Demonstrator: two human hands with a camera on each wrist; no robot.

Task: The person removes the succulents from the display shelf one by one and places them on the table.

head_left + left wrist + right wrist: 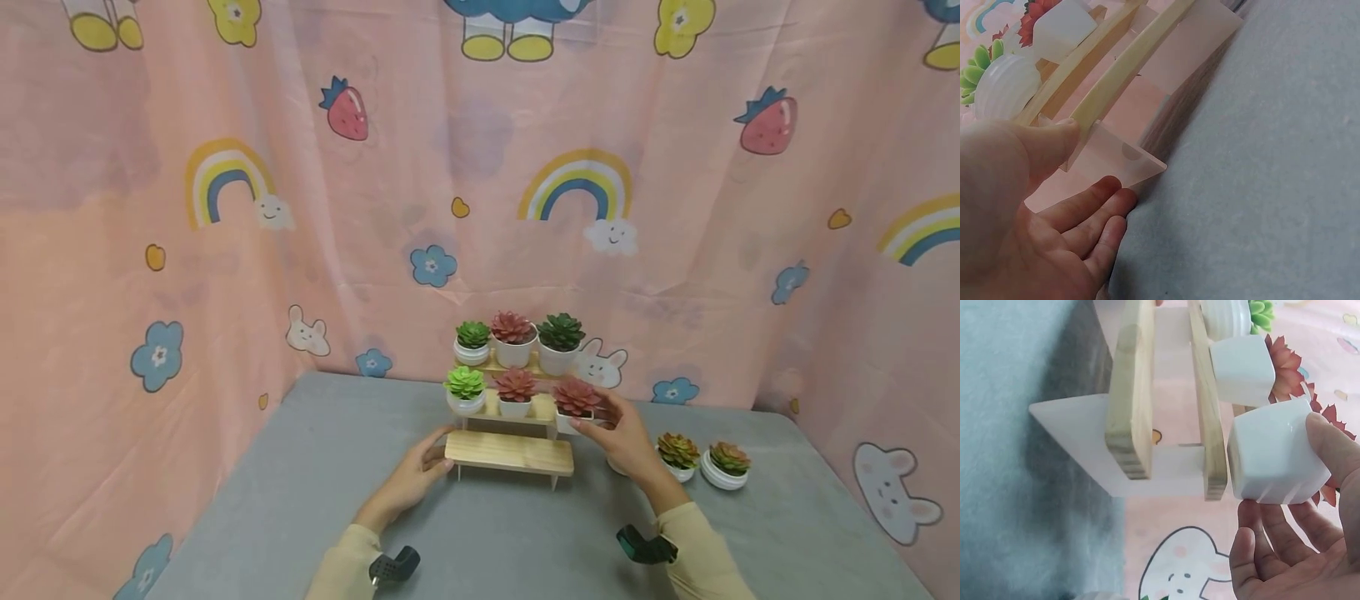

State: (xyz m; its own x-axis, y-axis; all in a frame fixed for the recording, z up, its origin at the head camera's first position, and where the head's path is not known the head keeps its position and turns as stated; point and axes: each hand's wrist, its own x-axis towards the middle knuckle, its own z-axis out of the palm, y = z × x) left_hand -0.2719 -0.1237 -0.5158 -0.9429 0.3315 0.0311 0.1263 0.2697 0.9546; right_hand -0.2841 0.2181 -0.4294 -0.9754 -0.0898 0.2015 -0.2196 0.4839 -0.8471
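A three-tier wooden stand (510, 452) stands at the back of the grey table (300, 483). Its top shelf carries three potted succulents. The middle shelf has a green one (465, 385) and a red one (515, 387). My right hand (596, 421) pinches a white pot with a red succulent (576, 398) at the right end of the middle shelf. In the right wrist view the thumb and fingers (1260, 519) clasp that pot (1272, 456) beside the shelf plank (1207, 394). My left hand (442, 450) holds the left end of the bare bottom shelf, thumb (1054, 134) on the plank (1116, 81).
Two more potted succulents (678, 452) (729, 460) stand on the table right of the stand, just beyond my right wrist. A pink cartoon-print curtain (480, 208) closes off the back and both sides. Grey tabletop stretches in front of the stand.
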